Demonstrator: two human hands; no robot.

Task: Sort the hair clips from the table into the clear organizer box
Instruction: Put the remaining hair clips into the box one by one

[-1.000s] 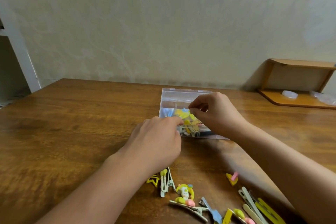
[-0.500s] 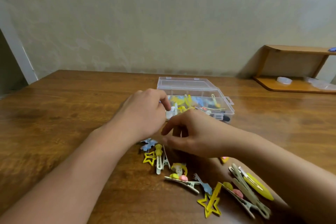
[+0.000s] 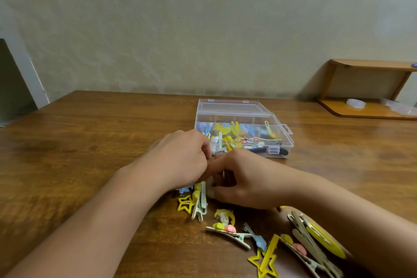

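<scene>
Head view: both hands sit low on the table (image 3: 67, 153), between the clear organizer box (image 3: 243, 128) and the loose clips nearer the person. Left hand (image 3: 180, 160) has fingers curled under, knuckles up; can't tell if it holds a clip, since the fingertips are hidden. Right hand (image 3: 248, 180) is curled too, fingertips down at the table next to the left hand's; prob. working on a clip there, but whatever is pinched is hidden, so can't tell.

Step in hand, as I judge it: picking the next clip off the pile. To do it well:
- take one clip at a time, pinched by its long sides, so nothing drags w/ it
- lift clear before moving over the box; its near wall stands just behind the hands
- drop into the section w/ like clips; the box already holds plenty, blue and yellow mostly

Positions: the green duckbill clip (image 3: 200, 201) lies touching or just beside the right hand's fingertips, w/ a small yellow star clip (image 3: 185, 203) on its left. More lie nearer the person: a clip w/ a figure on it (image 3: 225, 221), a blue clip (image 3: 256, 236), a big yellow star clip (image 3: 266, 259), and a bundle of long clips (image 3: 313, 246) under the right forearm. Box is open, lid back, just beyond both hands.
</scene>
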